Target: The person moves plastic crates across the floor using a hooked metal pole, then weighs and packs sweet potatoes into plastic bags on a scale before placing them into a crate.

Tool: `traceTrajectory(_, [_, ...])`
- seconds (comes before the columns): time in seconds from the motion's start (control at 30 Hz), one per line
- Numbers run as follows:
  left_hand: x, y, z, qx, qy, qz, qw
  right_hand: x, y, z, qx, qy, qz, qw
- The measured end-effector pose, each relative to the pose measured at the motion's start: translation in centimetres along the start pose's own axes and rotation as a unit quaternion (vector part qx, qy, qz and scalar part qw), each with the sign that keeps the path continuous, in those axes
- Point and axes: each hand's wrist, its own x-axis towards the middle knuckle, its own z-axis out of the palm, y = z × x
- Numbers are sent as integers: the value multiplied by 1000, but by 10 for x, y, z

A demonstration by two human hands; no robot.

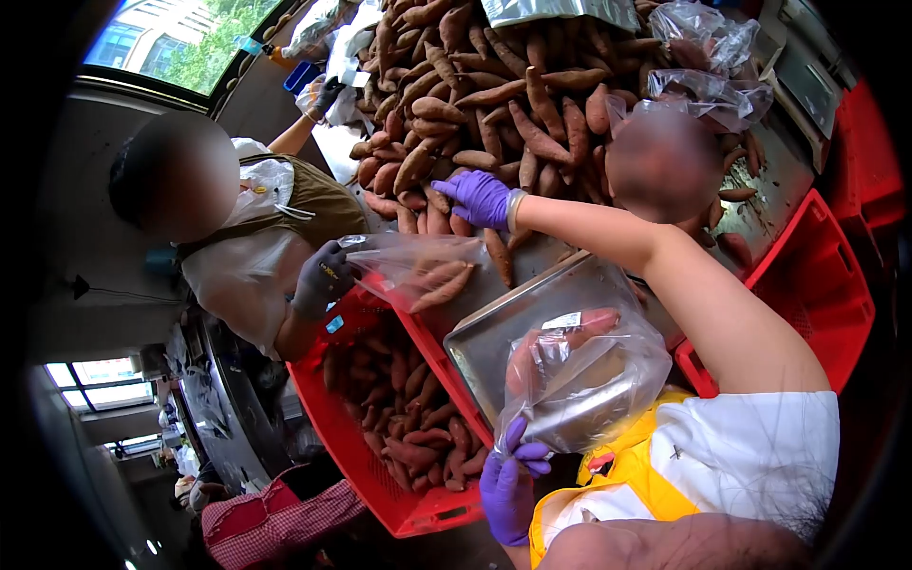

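Note:
My right hand (478, 198), in a purple glove, reaches over the near edge of the sweet potato pile (494, 95). Its fingers are stretched out, with the tips beside a sweet potato and nothing visibly held. My left hand (511, 475), also gloved in purple, grips the edge of a clear plastic bag (608, 380). Inside that bag are reddish sweet potatoes (522, 366) and a white label. The bag rests on a metal tray (465, 342). A co-worker's dark-gloved hand (325, 277) holds another clear bag (385, 255) containing sweet potatoes.
Below the co-worker's bag stands a red crate (418, 521) with sweet potatoes. Another red crate (817, 285) is at the right. The co-worker (275, 199) leans in from the left. Plastic bags (708, 95) and a silver packet (560, 11) lie on the pile.

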Motion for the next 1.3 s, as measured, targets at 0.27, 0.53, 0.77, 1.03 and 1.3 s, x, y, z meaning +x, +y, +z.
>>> traceTrajectory(0.27, [-12,3,2,-11,26,-44,999,92,-8,92,-23,-59,5,998])
traceTrajectory(0.53, [-3,-9,-51,33,3,-184,982,163,-36,183,-295,-173,3,940])
traceTrajectory(0.77, [-1,6,-37,-57,23,-178,982,180,-37,182,-36,-119,81,989])
traceTrajectory(1.03, [16,39,-25,-58,-42,-6,997,106,-73,-42,510,-201,67,834])
traceTrajectory(1.3, [49,38,-55,-72,-174,87,978,-103,-255,-188,532,-301,132,780])
